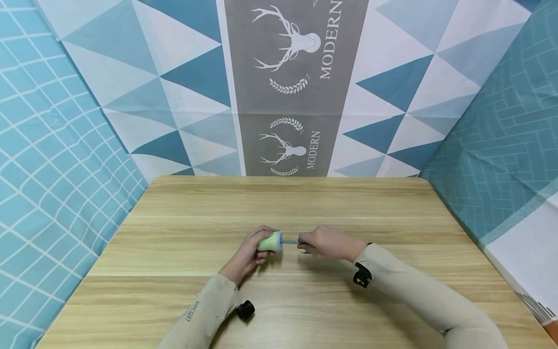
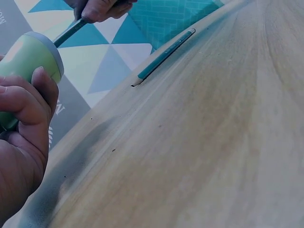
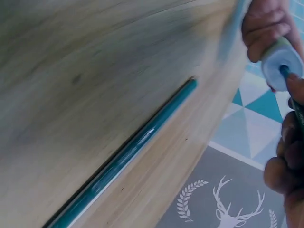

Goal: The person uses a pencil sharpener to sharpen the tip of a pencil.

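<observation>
- The left hand [image 1: 249, 253] is wrapped round a green cylinder [image 1: 267, 243] with a pale blue end, above the table [image 1: 279, 198].
- The right hand [image 1: 329, 242] pinches a dark pencil-like stick [image 1: 289, 241], its far end in the cylinder's hole.
- A teal pencil [image 2: 164, 58] lies on the table, near the right hand.
</observation>
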The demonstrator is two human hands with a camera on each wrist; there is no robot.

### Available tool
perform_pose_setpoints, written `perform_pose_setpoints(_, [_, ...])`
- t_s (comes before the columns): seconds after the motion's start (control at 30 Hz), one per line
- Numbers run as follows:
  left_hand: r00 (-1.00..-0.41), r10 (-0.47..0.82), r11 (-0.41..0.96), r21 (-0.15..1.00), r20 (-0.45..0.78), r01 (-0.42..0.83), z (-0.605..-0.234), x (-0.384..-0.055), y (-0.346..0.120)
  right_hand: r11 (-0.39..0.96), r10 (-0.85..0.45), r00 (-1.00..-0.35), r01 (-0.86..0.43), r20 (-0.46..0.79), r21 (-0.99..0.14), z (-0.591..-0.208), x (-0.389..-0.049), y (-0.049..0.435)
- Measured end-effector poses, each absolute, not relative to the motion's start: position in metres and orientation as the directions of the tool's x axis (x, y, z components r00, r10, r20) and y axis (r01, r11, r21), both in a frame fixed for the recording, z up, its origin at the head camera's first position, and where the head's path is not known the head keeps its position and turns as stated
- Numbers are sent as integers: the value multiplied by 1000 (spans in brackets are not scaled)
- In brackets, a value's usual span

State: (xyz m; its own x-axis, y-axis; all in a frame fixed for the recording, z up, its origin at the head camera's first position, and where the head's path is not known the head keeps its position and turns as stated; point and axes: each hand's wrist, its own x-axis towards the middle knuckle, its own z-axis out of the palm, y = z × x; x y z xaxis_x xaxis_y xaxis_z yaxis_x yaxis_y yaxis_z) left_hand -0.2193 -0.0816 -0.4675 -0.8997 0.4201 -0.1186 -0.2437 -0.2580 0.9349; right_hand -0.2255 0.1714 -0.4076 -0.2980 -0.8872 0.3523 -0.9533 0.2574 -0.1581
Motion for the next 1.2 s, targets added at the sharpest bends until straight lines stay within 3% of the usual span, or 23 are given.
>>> perform_pose_setpoints(0.27, [-895, 429, -257, 934, -120, -248, -466, -219, -82, 315, -842, -501, -758, 201, -571, -400, -229, 169])
perform_pose_setpoints(0.53, [-898, 424, -248, 938, -120, -243, -467, -220, -82, 394, -782, -623, -528, 27, -752, -397, -233, 169])
perform_pose_setpoints(0.83, [-893, 433, -237, 939, -125, -247, -466, -219, -83, 396, -757, -621, -190, -202, -898, -399, -243, 172])
perform_pose_setpoints(1.2, [-893, 438, -240, 944, -105, -229, -466, -218, -80, 339, -755, -577, 64, -312, -939, -405, -248, 176])
